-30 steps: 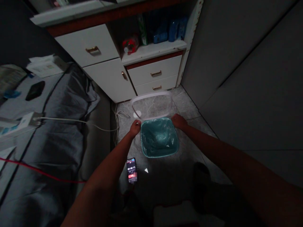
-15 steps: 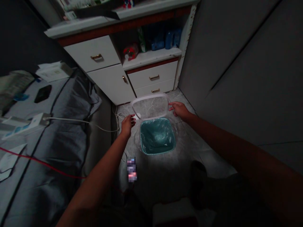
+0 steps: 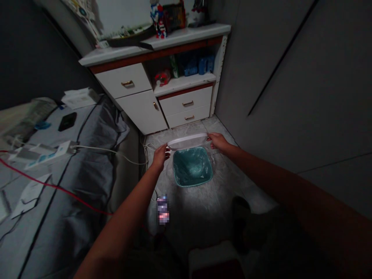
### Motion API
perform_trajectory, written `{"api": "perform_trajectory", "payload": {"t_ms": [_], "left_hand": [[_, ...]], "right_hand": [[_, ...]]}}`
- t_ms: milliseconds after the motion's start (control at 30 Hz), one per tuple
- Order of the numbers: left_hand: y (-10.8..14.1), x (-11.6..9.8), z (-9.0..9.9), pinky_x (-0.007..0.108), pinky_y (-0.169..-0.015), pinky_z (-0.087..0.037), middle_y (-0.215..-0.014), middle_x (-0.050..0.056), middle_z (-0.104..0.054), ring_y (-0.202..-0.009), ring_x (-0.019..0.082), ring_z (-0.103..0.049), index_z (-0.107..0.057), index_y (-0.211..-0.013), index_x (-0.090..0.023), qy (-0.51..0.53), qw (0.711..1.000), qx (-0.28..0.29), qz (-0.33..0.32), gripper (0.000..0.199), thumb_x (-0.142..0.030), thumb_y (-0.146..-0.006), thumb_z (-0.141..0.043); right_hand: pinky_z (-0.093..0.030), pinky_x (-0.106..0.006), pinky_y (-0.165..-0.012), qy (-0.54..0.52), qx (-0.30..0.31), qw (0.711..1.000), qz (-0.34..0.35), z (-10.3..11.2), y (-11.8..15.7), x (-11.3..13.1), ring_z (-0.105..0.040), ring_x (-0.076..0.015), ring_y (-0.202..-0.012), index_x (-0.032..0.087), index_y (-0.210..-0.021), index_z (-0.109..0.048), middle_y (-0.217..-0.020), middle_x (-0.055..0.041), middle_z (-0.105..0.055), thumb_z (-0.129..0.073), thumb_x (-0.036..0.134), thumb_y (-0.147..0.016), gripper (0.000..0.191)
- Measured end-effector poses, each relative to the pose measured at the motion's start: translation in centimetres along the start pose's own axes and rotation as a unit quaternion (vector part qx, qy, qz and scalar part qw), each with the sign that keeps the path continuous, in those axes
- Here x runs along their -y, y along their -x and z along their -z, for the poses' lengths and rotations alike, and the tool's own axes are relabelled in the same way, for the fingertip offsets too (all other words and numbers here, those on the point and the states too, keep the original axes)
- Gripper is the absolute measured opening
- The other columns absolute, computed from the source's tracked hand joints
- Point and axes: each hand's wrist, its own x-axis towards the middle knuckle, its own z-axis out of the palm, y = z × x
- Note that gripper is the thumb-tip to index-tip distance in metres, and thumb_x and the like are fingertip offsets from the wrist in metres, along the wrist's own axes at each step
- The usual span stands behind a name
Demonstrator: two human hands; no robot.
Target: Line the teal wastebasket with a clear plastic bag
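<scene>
The bag [image 3: 195,169] lines the bin [image 3: 190,185] on the floor [image 3: 209,203]. The left hand [image 3: 160,156] and right hand [image 3: 219,143] grip the ring [image 3: 187,138] at the bin's far edge; the ring remains unseated.

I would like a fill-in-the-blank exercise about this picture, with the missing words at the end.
1. The right hand is at one end of the pale ring; the ____ is at the other.
2. The bin stands on the grey tiled ____.
3. The white drawers each have one gold-coloured ____.

Missing words: left hand; floor; handle.
</scene>
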Motion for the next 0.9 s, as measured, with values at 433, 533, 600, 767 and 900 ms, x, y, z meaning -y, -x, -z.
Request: {"api": "perform_trajectory", "payload": {"t_ms": [433,533,600,767,900], "left_hand": [[6.1,9.0,4.1,0.037,-0.089,-0.059,-0.121,0.011,-0.079,-0.091,0.023,-0.074,-0.077,-0.130,-0.017,-0.337,0.929,0.120,-0.098,0.047,-0.026,-0.084,-0.070],[6.6,10.4,4.4,0.039,-0.097,-0.057,-0.125,0.013,-0.075,-0.101,0.025,-0.072,-0.072,-0.139,-0.017,-0.425,0.884,0.135,-0.141,0.056,-0.024,-0.084,-0.075],[6.9,11.2,4.6,0.040,-0.103,-0.055,-0.123,0.013,-0.072,-0.110,0.027,-0.069,-0.071,-0.141,-0.018,-0.452,0.865,0.139,-0.170,0.061,-0.027,-0.082,-0.080],[7.2,12.2,5.1,0.039,-0.101,-0.055,-0.118,0.010,-0.065,-0.109,0.026,-0.069,-0.068,-0.145,-0.021,-0.470,0.857,0.133,-0.163,0.063,-0.036,-0.085,-0.082],[7.4,12.3,5.5,0.038,-0.095,-0.056,-0.118,0.009,-0.064,-0.104,0.025,-0.068,-0.064,-0.148,-0.025,-0.467,0.863,0.136,-0.137,0.065,-0.042,-0.089,-0.081]], "right_hand": [[-0.060,-0.028,-0.085,0.181,0.069,0.981,0.020,1.8,3.3,-10.4,-0.078,-0.0206,-0.094,0.011,-0.115,-0.082,-0.101,-0.0082,-0.082,-0.066,0.010,-0.088,0.031],[-0.057,-0.030,-0.098,0.322,0.073,0.940,0.080,1.7,3.3,-11.5,-0.077,-0.0225,-0.106,0.014,-0.121,-0.082,-0.115,-0.0083,-0.081,-0.070,0.010,-0.086,0.037],[-0.055,-0.030,-0.102,0.392,0.085,0.909,0.113,1.7,3.4,-12.2,-0.077,-0.0221,-0.105,0.016,-0.125,-0.082,-0.122,-0.0086,-0.080,-0.074,0.013,-0.086,0.040],[-0.054,-0.032,-0.102,0.491,0.112,0.847,0.170,2.5,4.0,-13.1,-0.073,-0.0238,-0.111,0.019,-0.137,-0.076,-0.127,-0.0100,-0.075,-0.078,0.027,-0.091,0.046],[-0.056,-0.037,-0.096,0.563,0.110,0.802,0.166,2.8,4.8,-11.5,-0.069,-0.0273,-0.114,0.027,-0.139,-0.074,-0.125,-0.0104,-0.073,-0.075,0.037,-0.095,0.045]]}}
